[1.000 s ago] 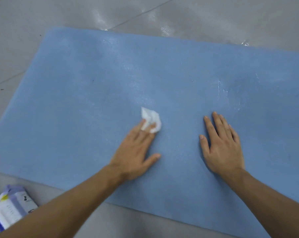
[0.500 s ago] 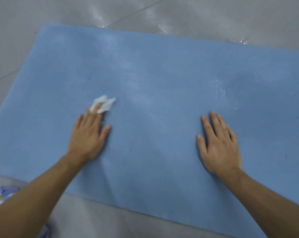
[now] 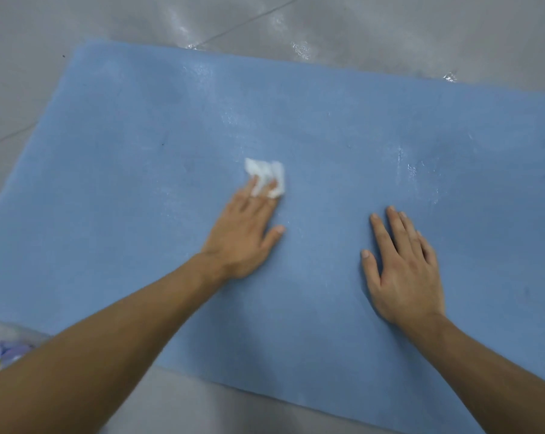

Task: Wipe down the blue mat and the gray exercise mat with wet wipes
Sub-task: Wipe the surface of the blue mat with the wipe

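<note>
The blue mat, a matte foam rectangle streaked with wet sheen, lies flat on the glossy gray floor. A crumpled white wet wipe sits near the mat's middle. Half a second ago the wipe and the left hand were nearer the mat's left edge; both have swept rightward, while the right hand has kept its place. The left hand presses the wipe under straight fingers, thumb splayed. The right hand lies flat, palm down, fingers extended, holding nothing.
</note>
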